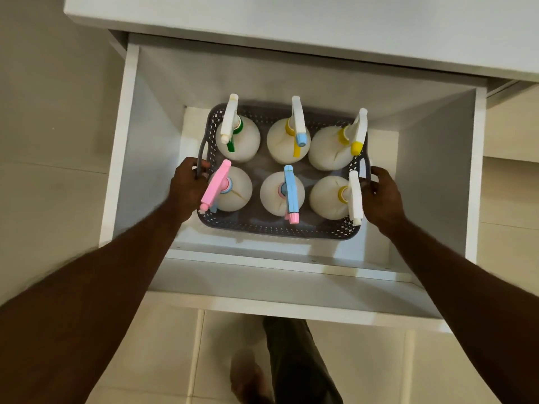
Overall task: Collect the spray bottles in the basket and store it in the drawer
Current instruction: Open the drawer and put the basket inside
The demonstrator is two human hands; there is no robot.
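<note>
I am looking down into a white drawer [128,158] that is standing pulled open beneath a white countertop [320,16], with pale floor tiles [437,368] lying around it. Inside the drawer, a grey perforated basket [277,228] is sitting low over the drawer floor; I cannot tell whether it is resting on it. My left hand [186,185] is curling its fingers around the basket's left handle, gripping it. My right hand [382,193] is holding the basket's right handle, fingers bent around it. Six white spray bottles are standing upright in the basket in two rows of three. The far row is showing a green-triggered bottle [242,141], a bottle with a blue nozzle [284,144] and a bottle with a yellow nozzle [326,150]. The near row is showing a pink-headed bottle [236,191], a blue-headed bottle [274,196] and a white-headed bottle [326,199].
</note>
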